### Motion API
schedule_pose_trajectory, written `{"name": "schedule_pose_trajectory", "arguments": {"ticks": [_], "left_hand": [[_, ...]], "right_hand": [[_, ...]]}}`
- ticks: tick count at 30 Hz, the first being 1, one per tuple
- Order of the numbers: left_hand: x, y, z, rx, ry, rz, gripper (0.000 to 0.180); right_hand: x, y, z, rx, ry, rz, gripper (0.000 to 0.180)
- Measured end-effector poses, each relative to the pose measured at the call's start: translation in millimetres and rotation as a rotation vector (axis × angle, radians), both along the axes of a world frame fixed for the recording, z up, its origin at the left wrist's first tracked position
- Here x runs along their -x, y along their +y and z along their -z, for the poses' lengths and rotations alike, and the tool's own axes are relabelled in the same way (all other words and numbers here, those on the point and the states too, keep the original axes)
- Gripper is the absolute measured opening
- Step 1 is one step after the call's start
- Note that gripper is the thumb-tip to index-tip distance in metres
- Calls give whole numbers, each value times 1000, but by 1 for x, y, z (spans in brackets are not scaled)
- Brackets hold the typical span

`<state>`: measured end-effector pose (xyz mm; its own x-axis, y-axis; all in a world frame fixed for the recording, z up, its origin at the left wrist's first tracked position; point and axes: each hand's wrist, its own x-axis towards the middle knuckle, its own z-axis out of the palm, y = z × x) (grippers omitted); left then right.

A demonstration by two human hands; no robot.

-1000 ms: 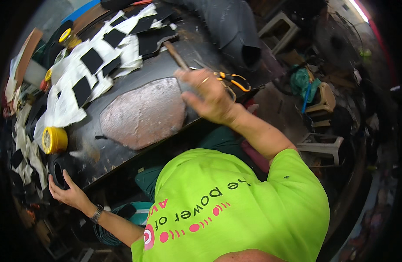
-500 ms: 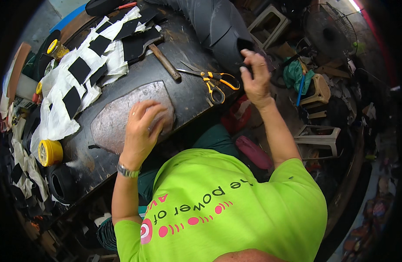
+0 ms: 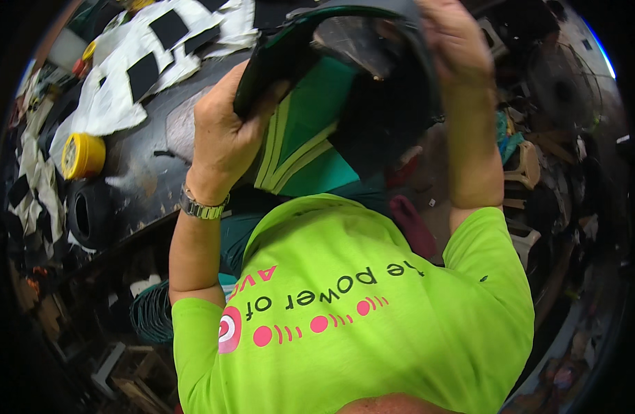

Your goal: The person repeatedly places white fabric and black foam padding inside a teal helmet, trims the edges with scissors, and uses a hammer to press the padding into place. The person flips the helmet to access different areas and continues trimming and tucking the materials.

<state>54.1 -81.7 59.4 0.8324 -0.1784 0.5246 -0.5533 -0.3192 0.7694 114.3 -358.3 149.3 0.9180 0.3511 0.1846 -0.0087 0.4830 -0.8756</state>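
Observation:
A black rubber tyre (image 3: 424, 69) is raised between my two hands at the top of the view. My left hand (image 3: 224, 131), a metal watch on its wrist, is closed round the tyre's left edge, thumb on the inner side. Blurred by motion, my right hand (image 3: 462, 45) grips the tyre's right side, its fingers partly out of sight. Through the opening shows green cloth (image 3: 310, 148) with pale yellow stripes. The tyre and left hand mostly hide the greyish pad (image 3: 182, 127) on the workbench.
White cloth (image 3: 100, 114) with several black square patches lies across the dark workbench (image 3: 128, 203). A yellow tub (image 3: 83, 156) and a short black rubber ring (image 3: 90, 214) sit at its left end. Right of me stand a plastic stool (image 3: 524, 165) and a fan (image 3: 562, 86).
Both hands were empty before; now they hold the tyre, lifted and drawn toward me. It covers the scissors and hammer seen earlier. My view has shifted slightly.

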Motion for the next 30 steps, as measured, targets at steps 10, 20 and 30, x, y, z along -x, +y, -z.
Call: {"name": "schedule_pose_trajectory", "arguments": {"ticks": [10,20,30], "left_hand": [[53,39,65,-13,253,-328,85],[33,109,0,-1091,-207,-16,31],[13,120,17,-973,-220,225,25]], "right_hand": [[56,64,127,991,-761,305,77],[68,84,149,1227,-1183,302,61],[80,106,130,1304,-1140,320,54]]}}
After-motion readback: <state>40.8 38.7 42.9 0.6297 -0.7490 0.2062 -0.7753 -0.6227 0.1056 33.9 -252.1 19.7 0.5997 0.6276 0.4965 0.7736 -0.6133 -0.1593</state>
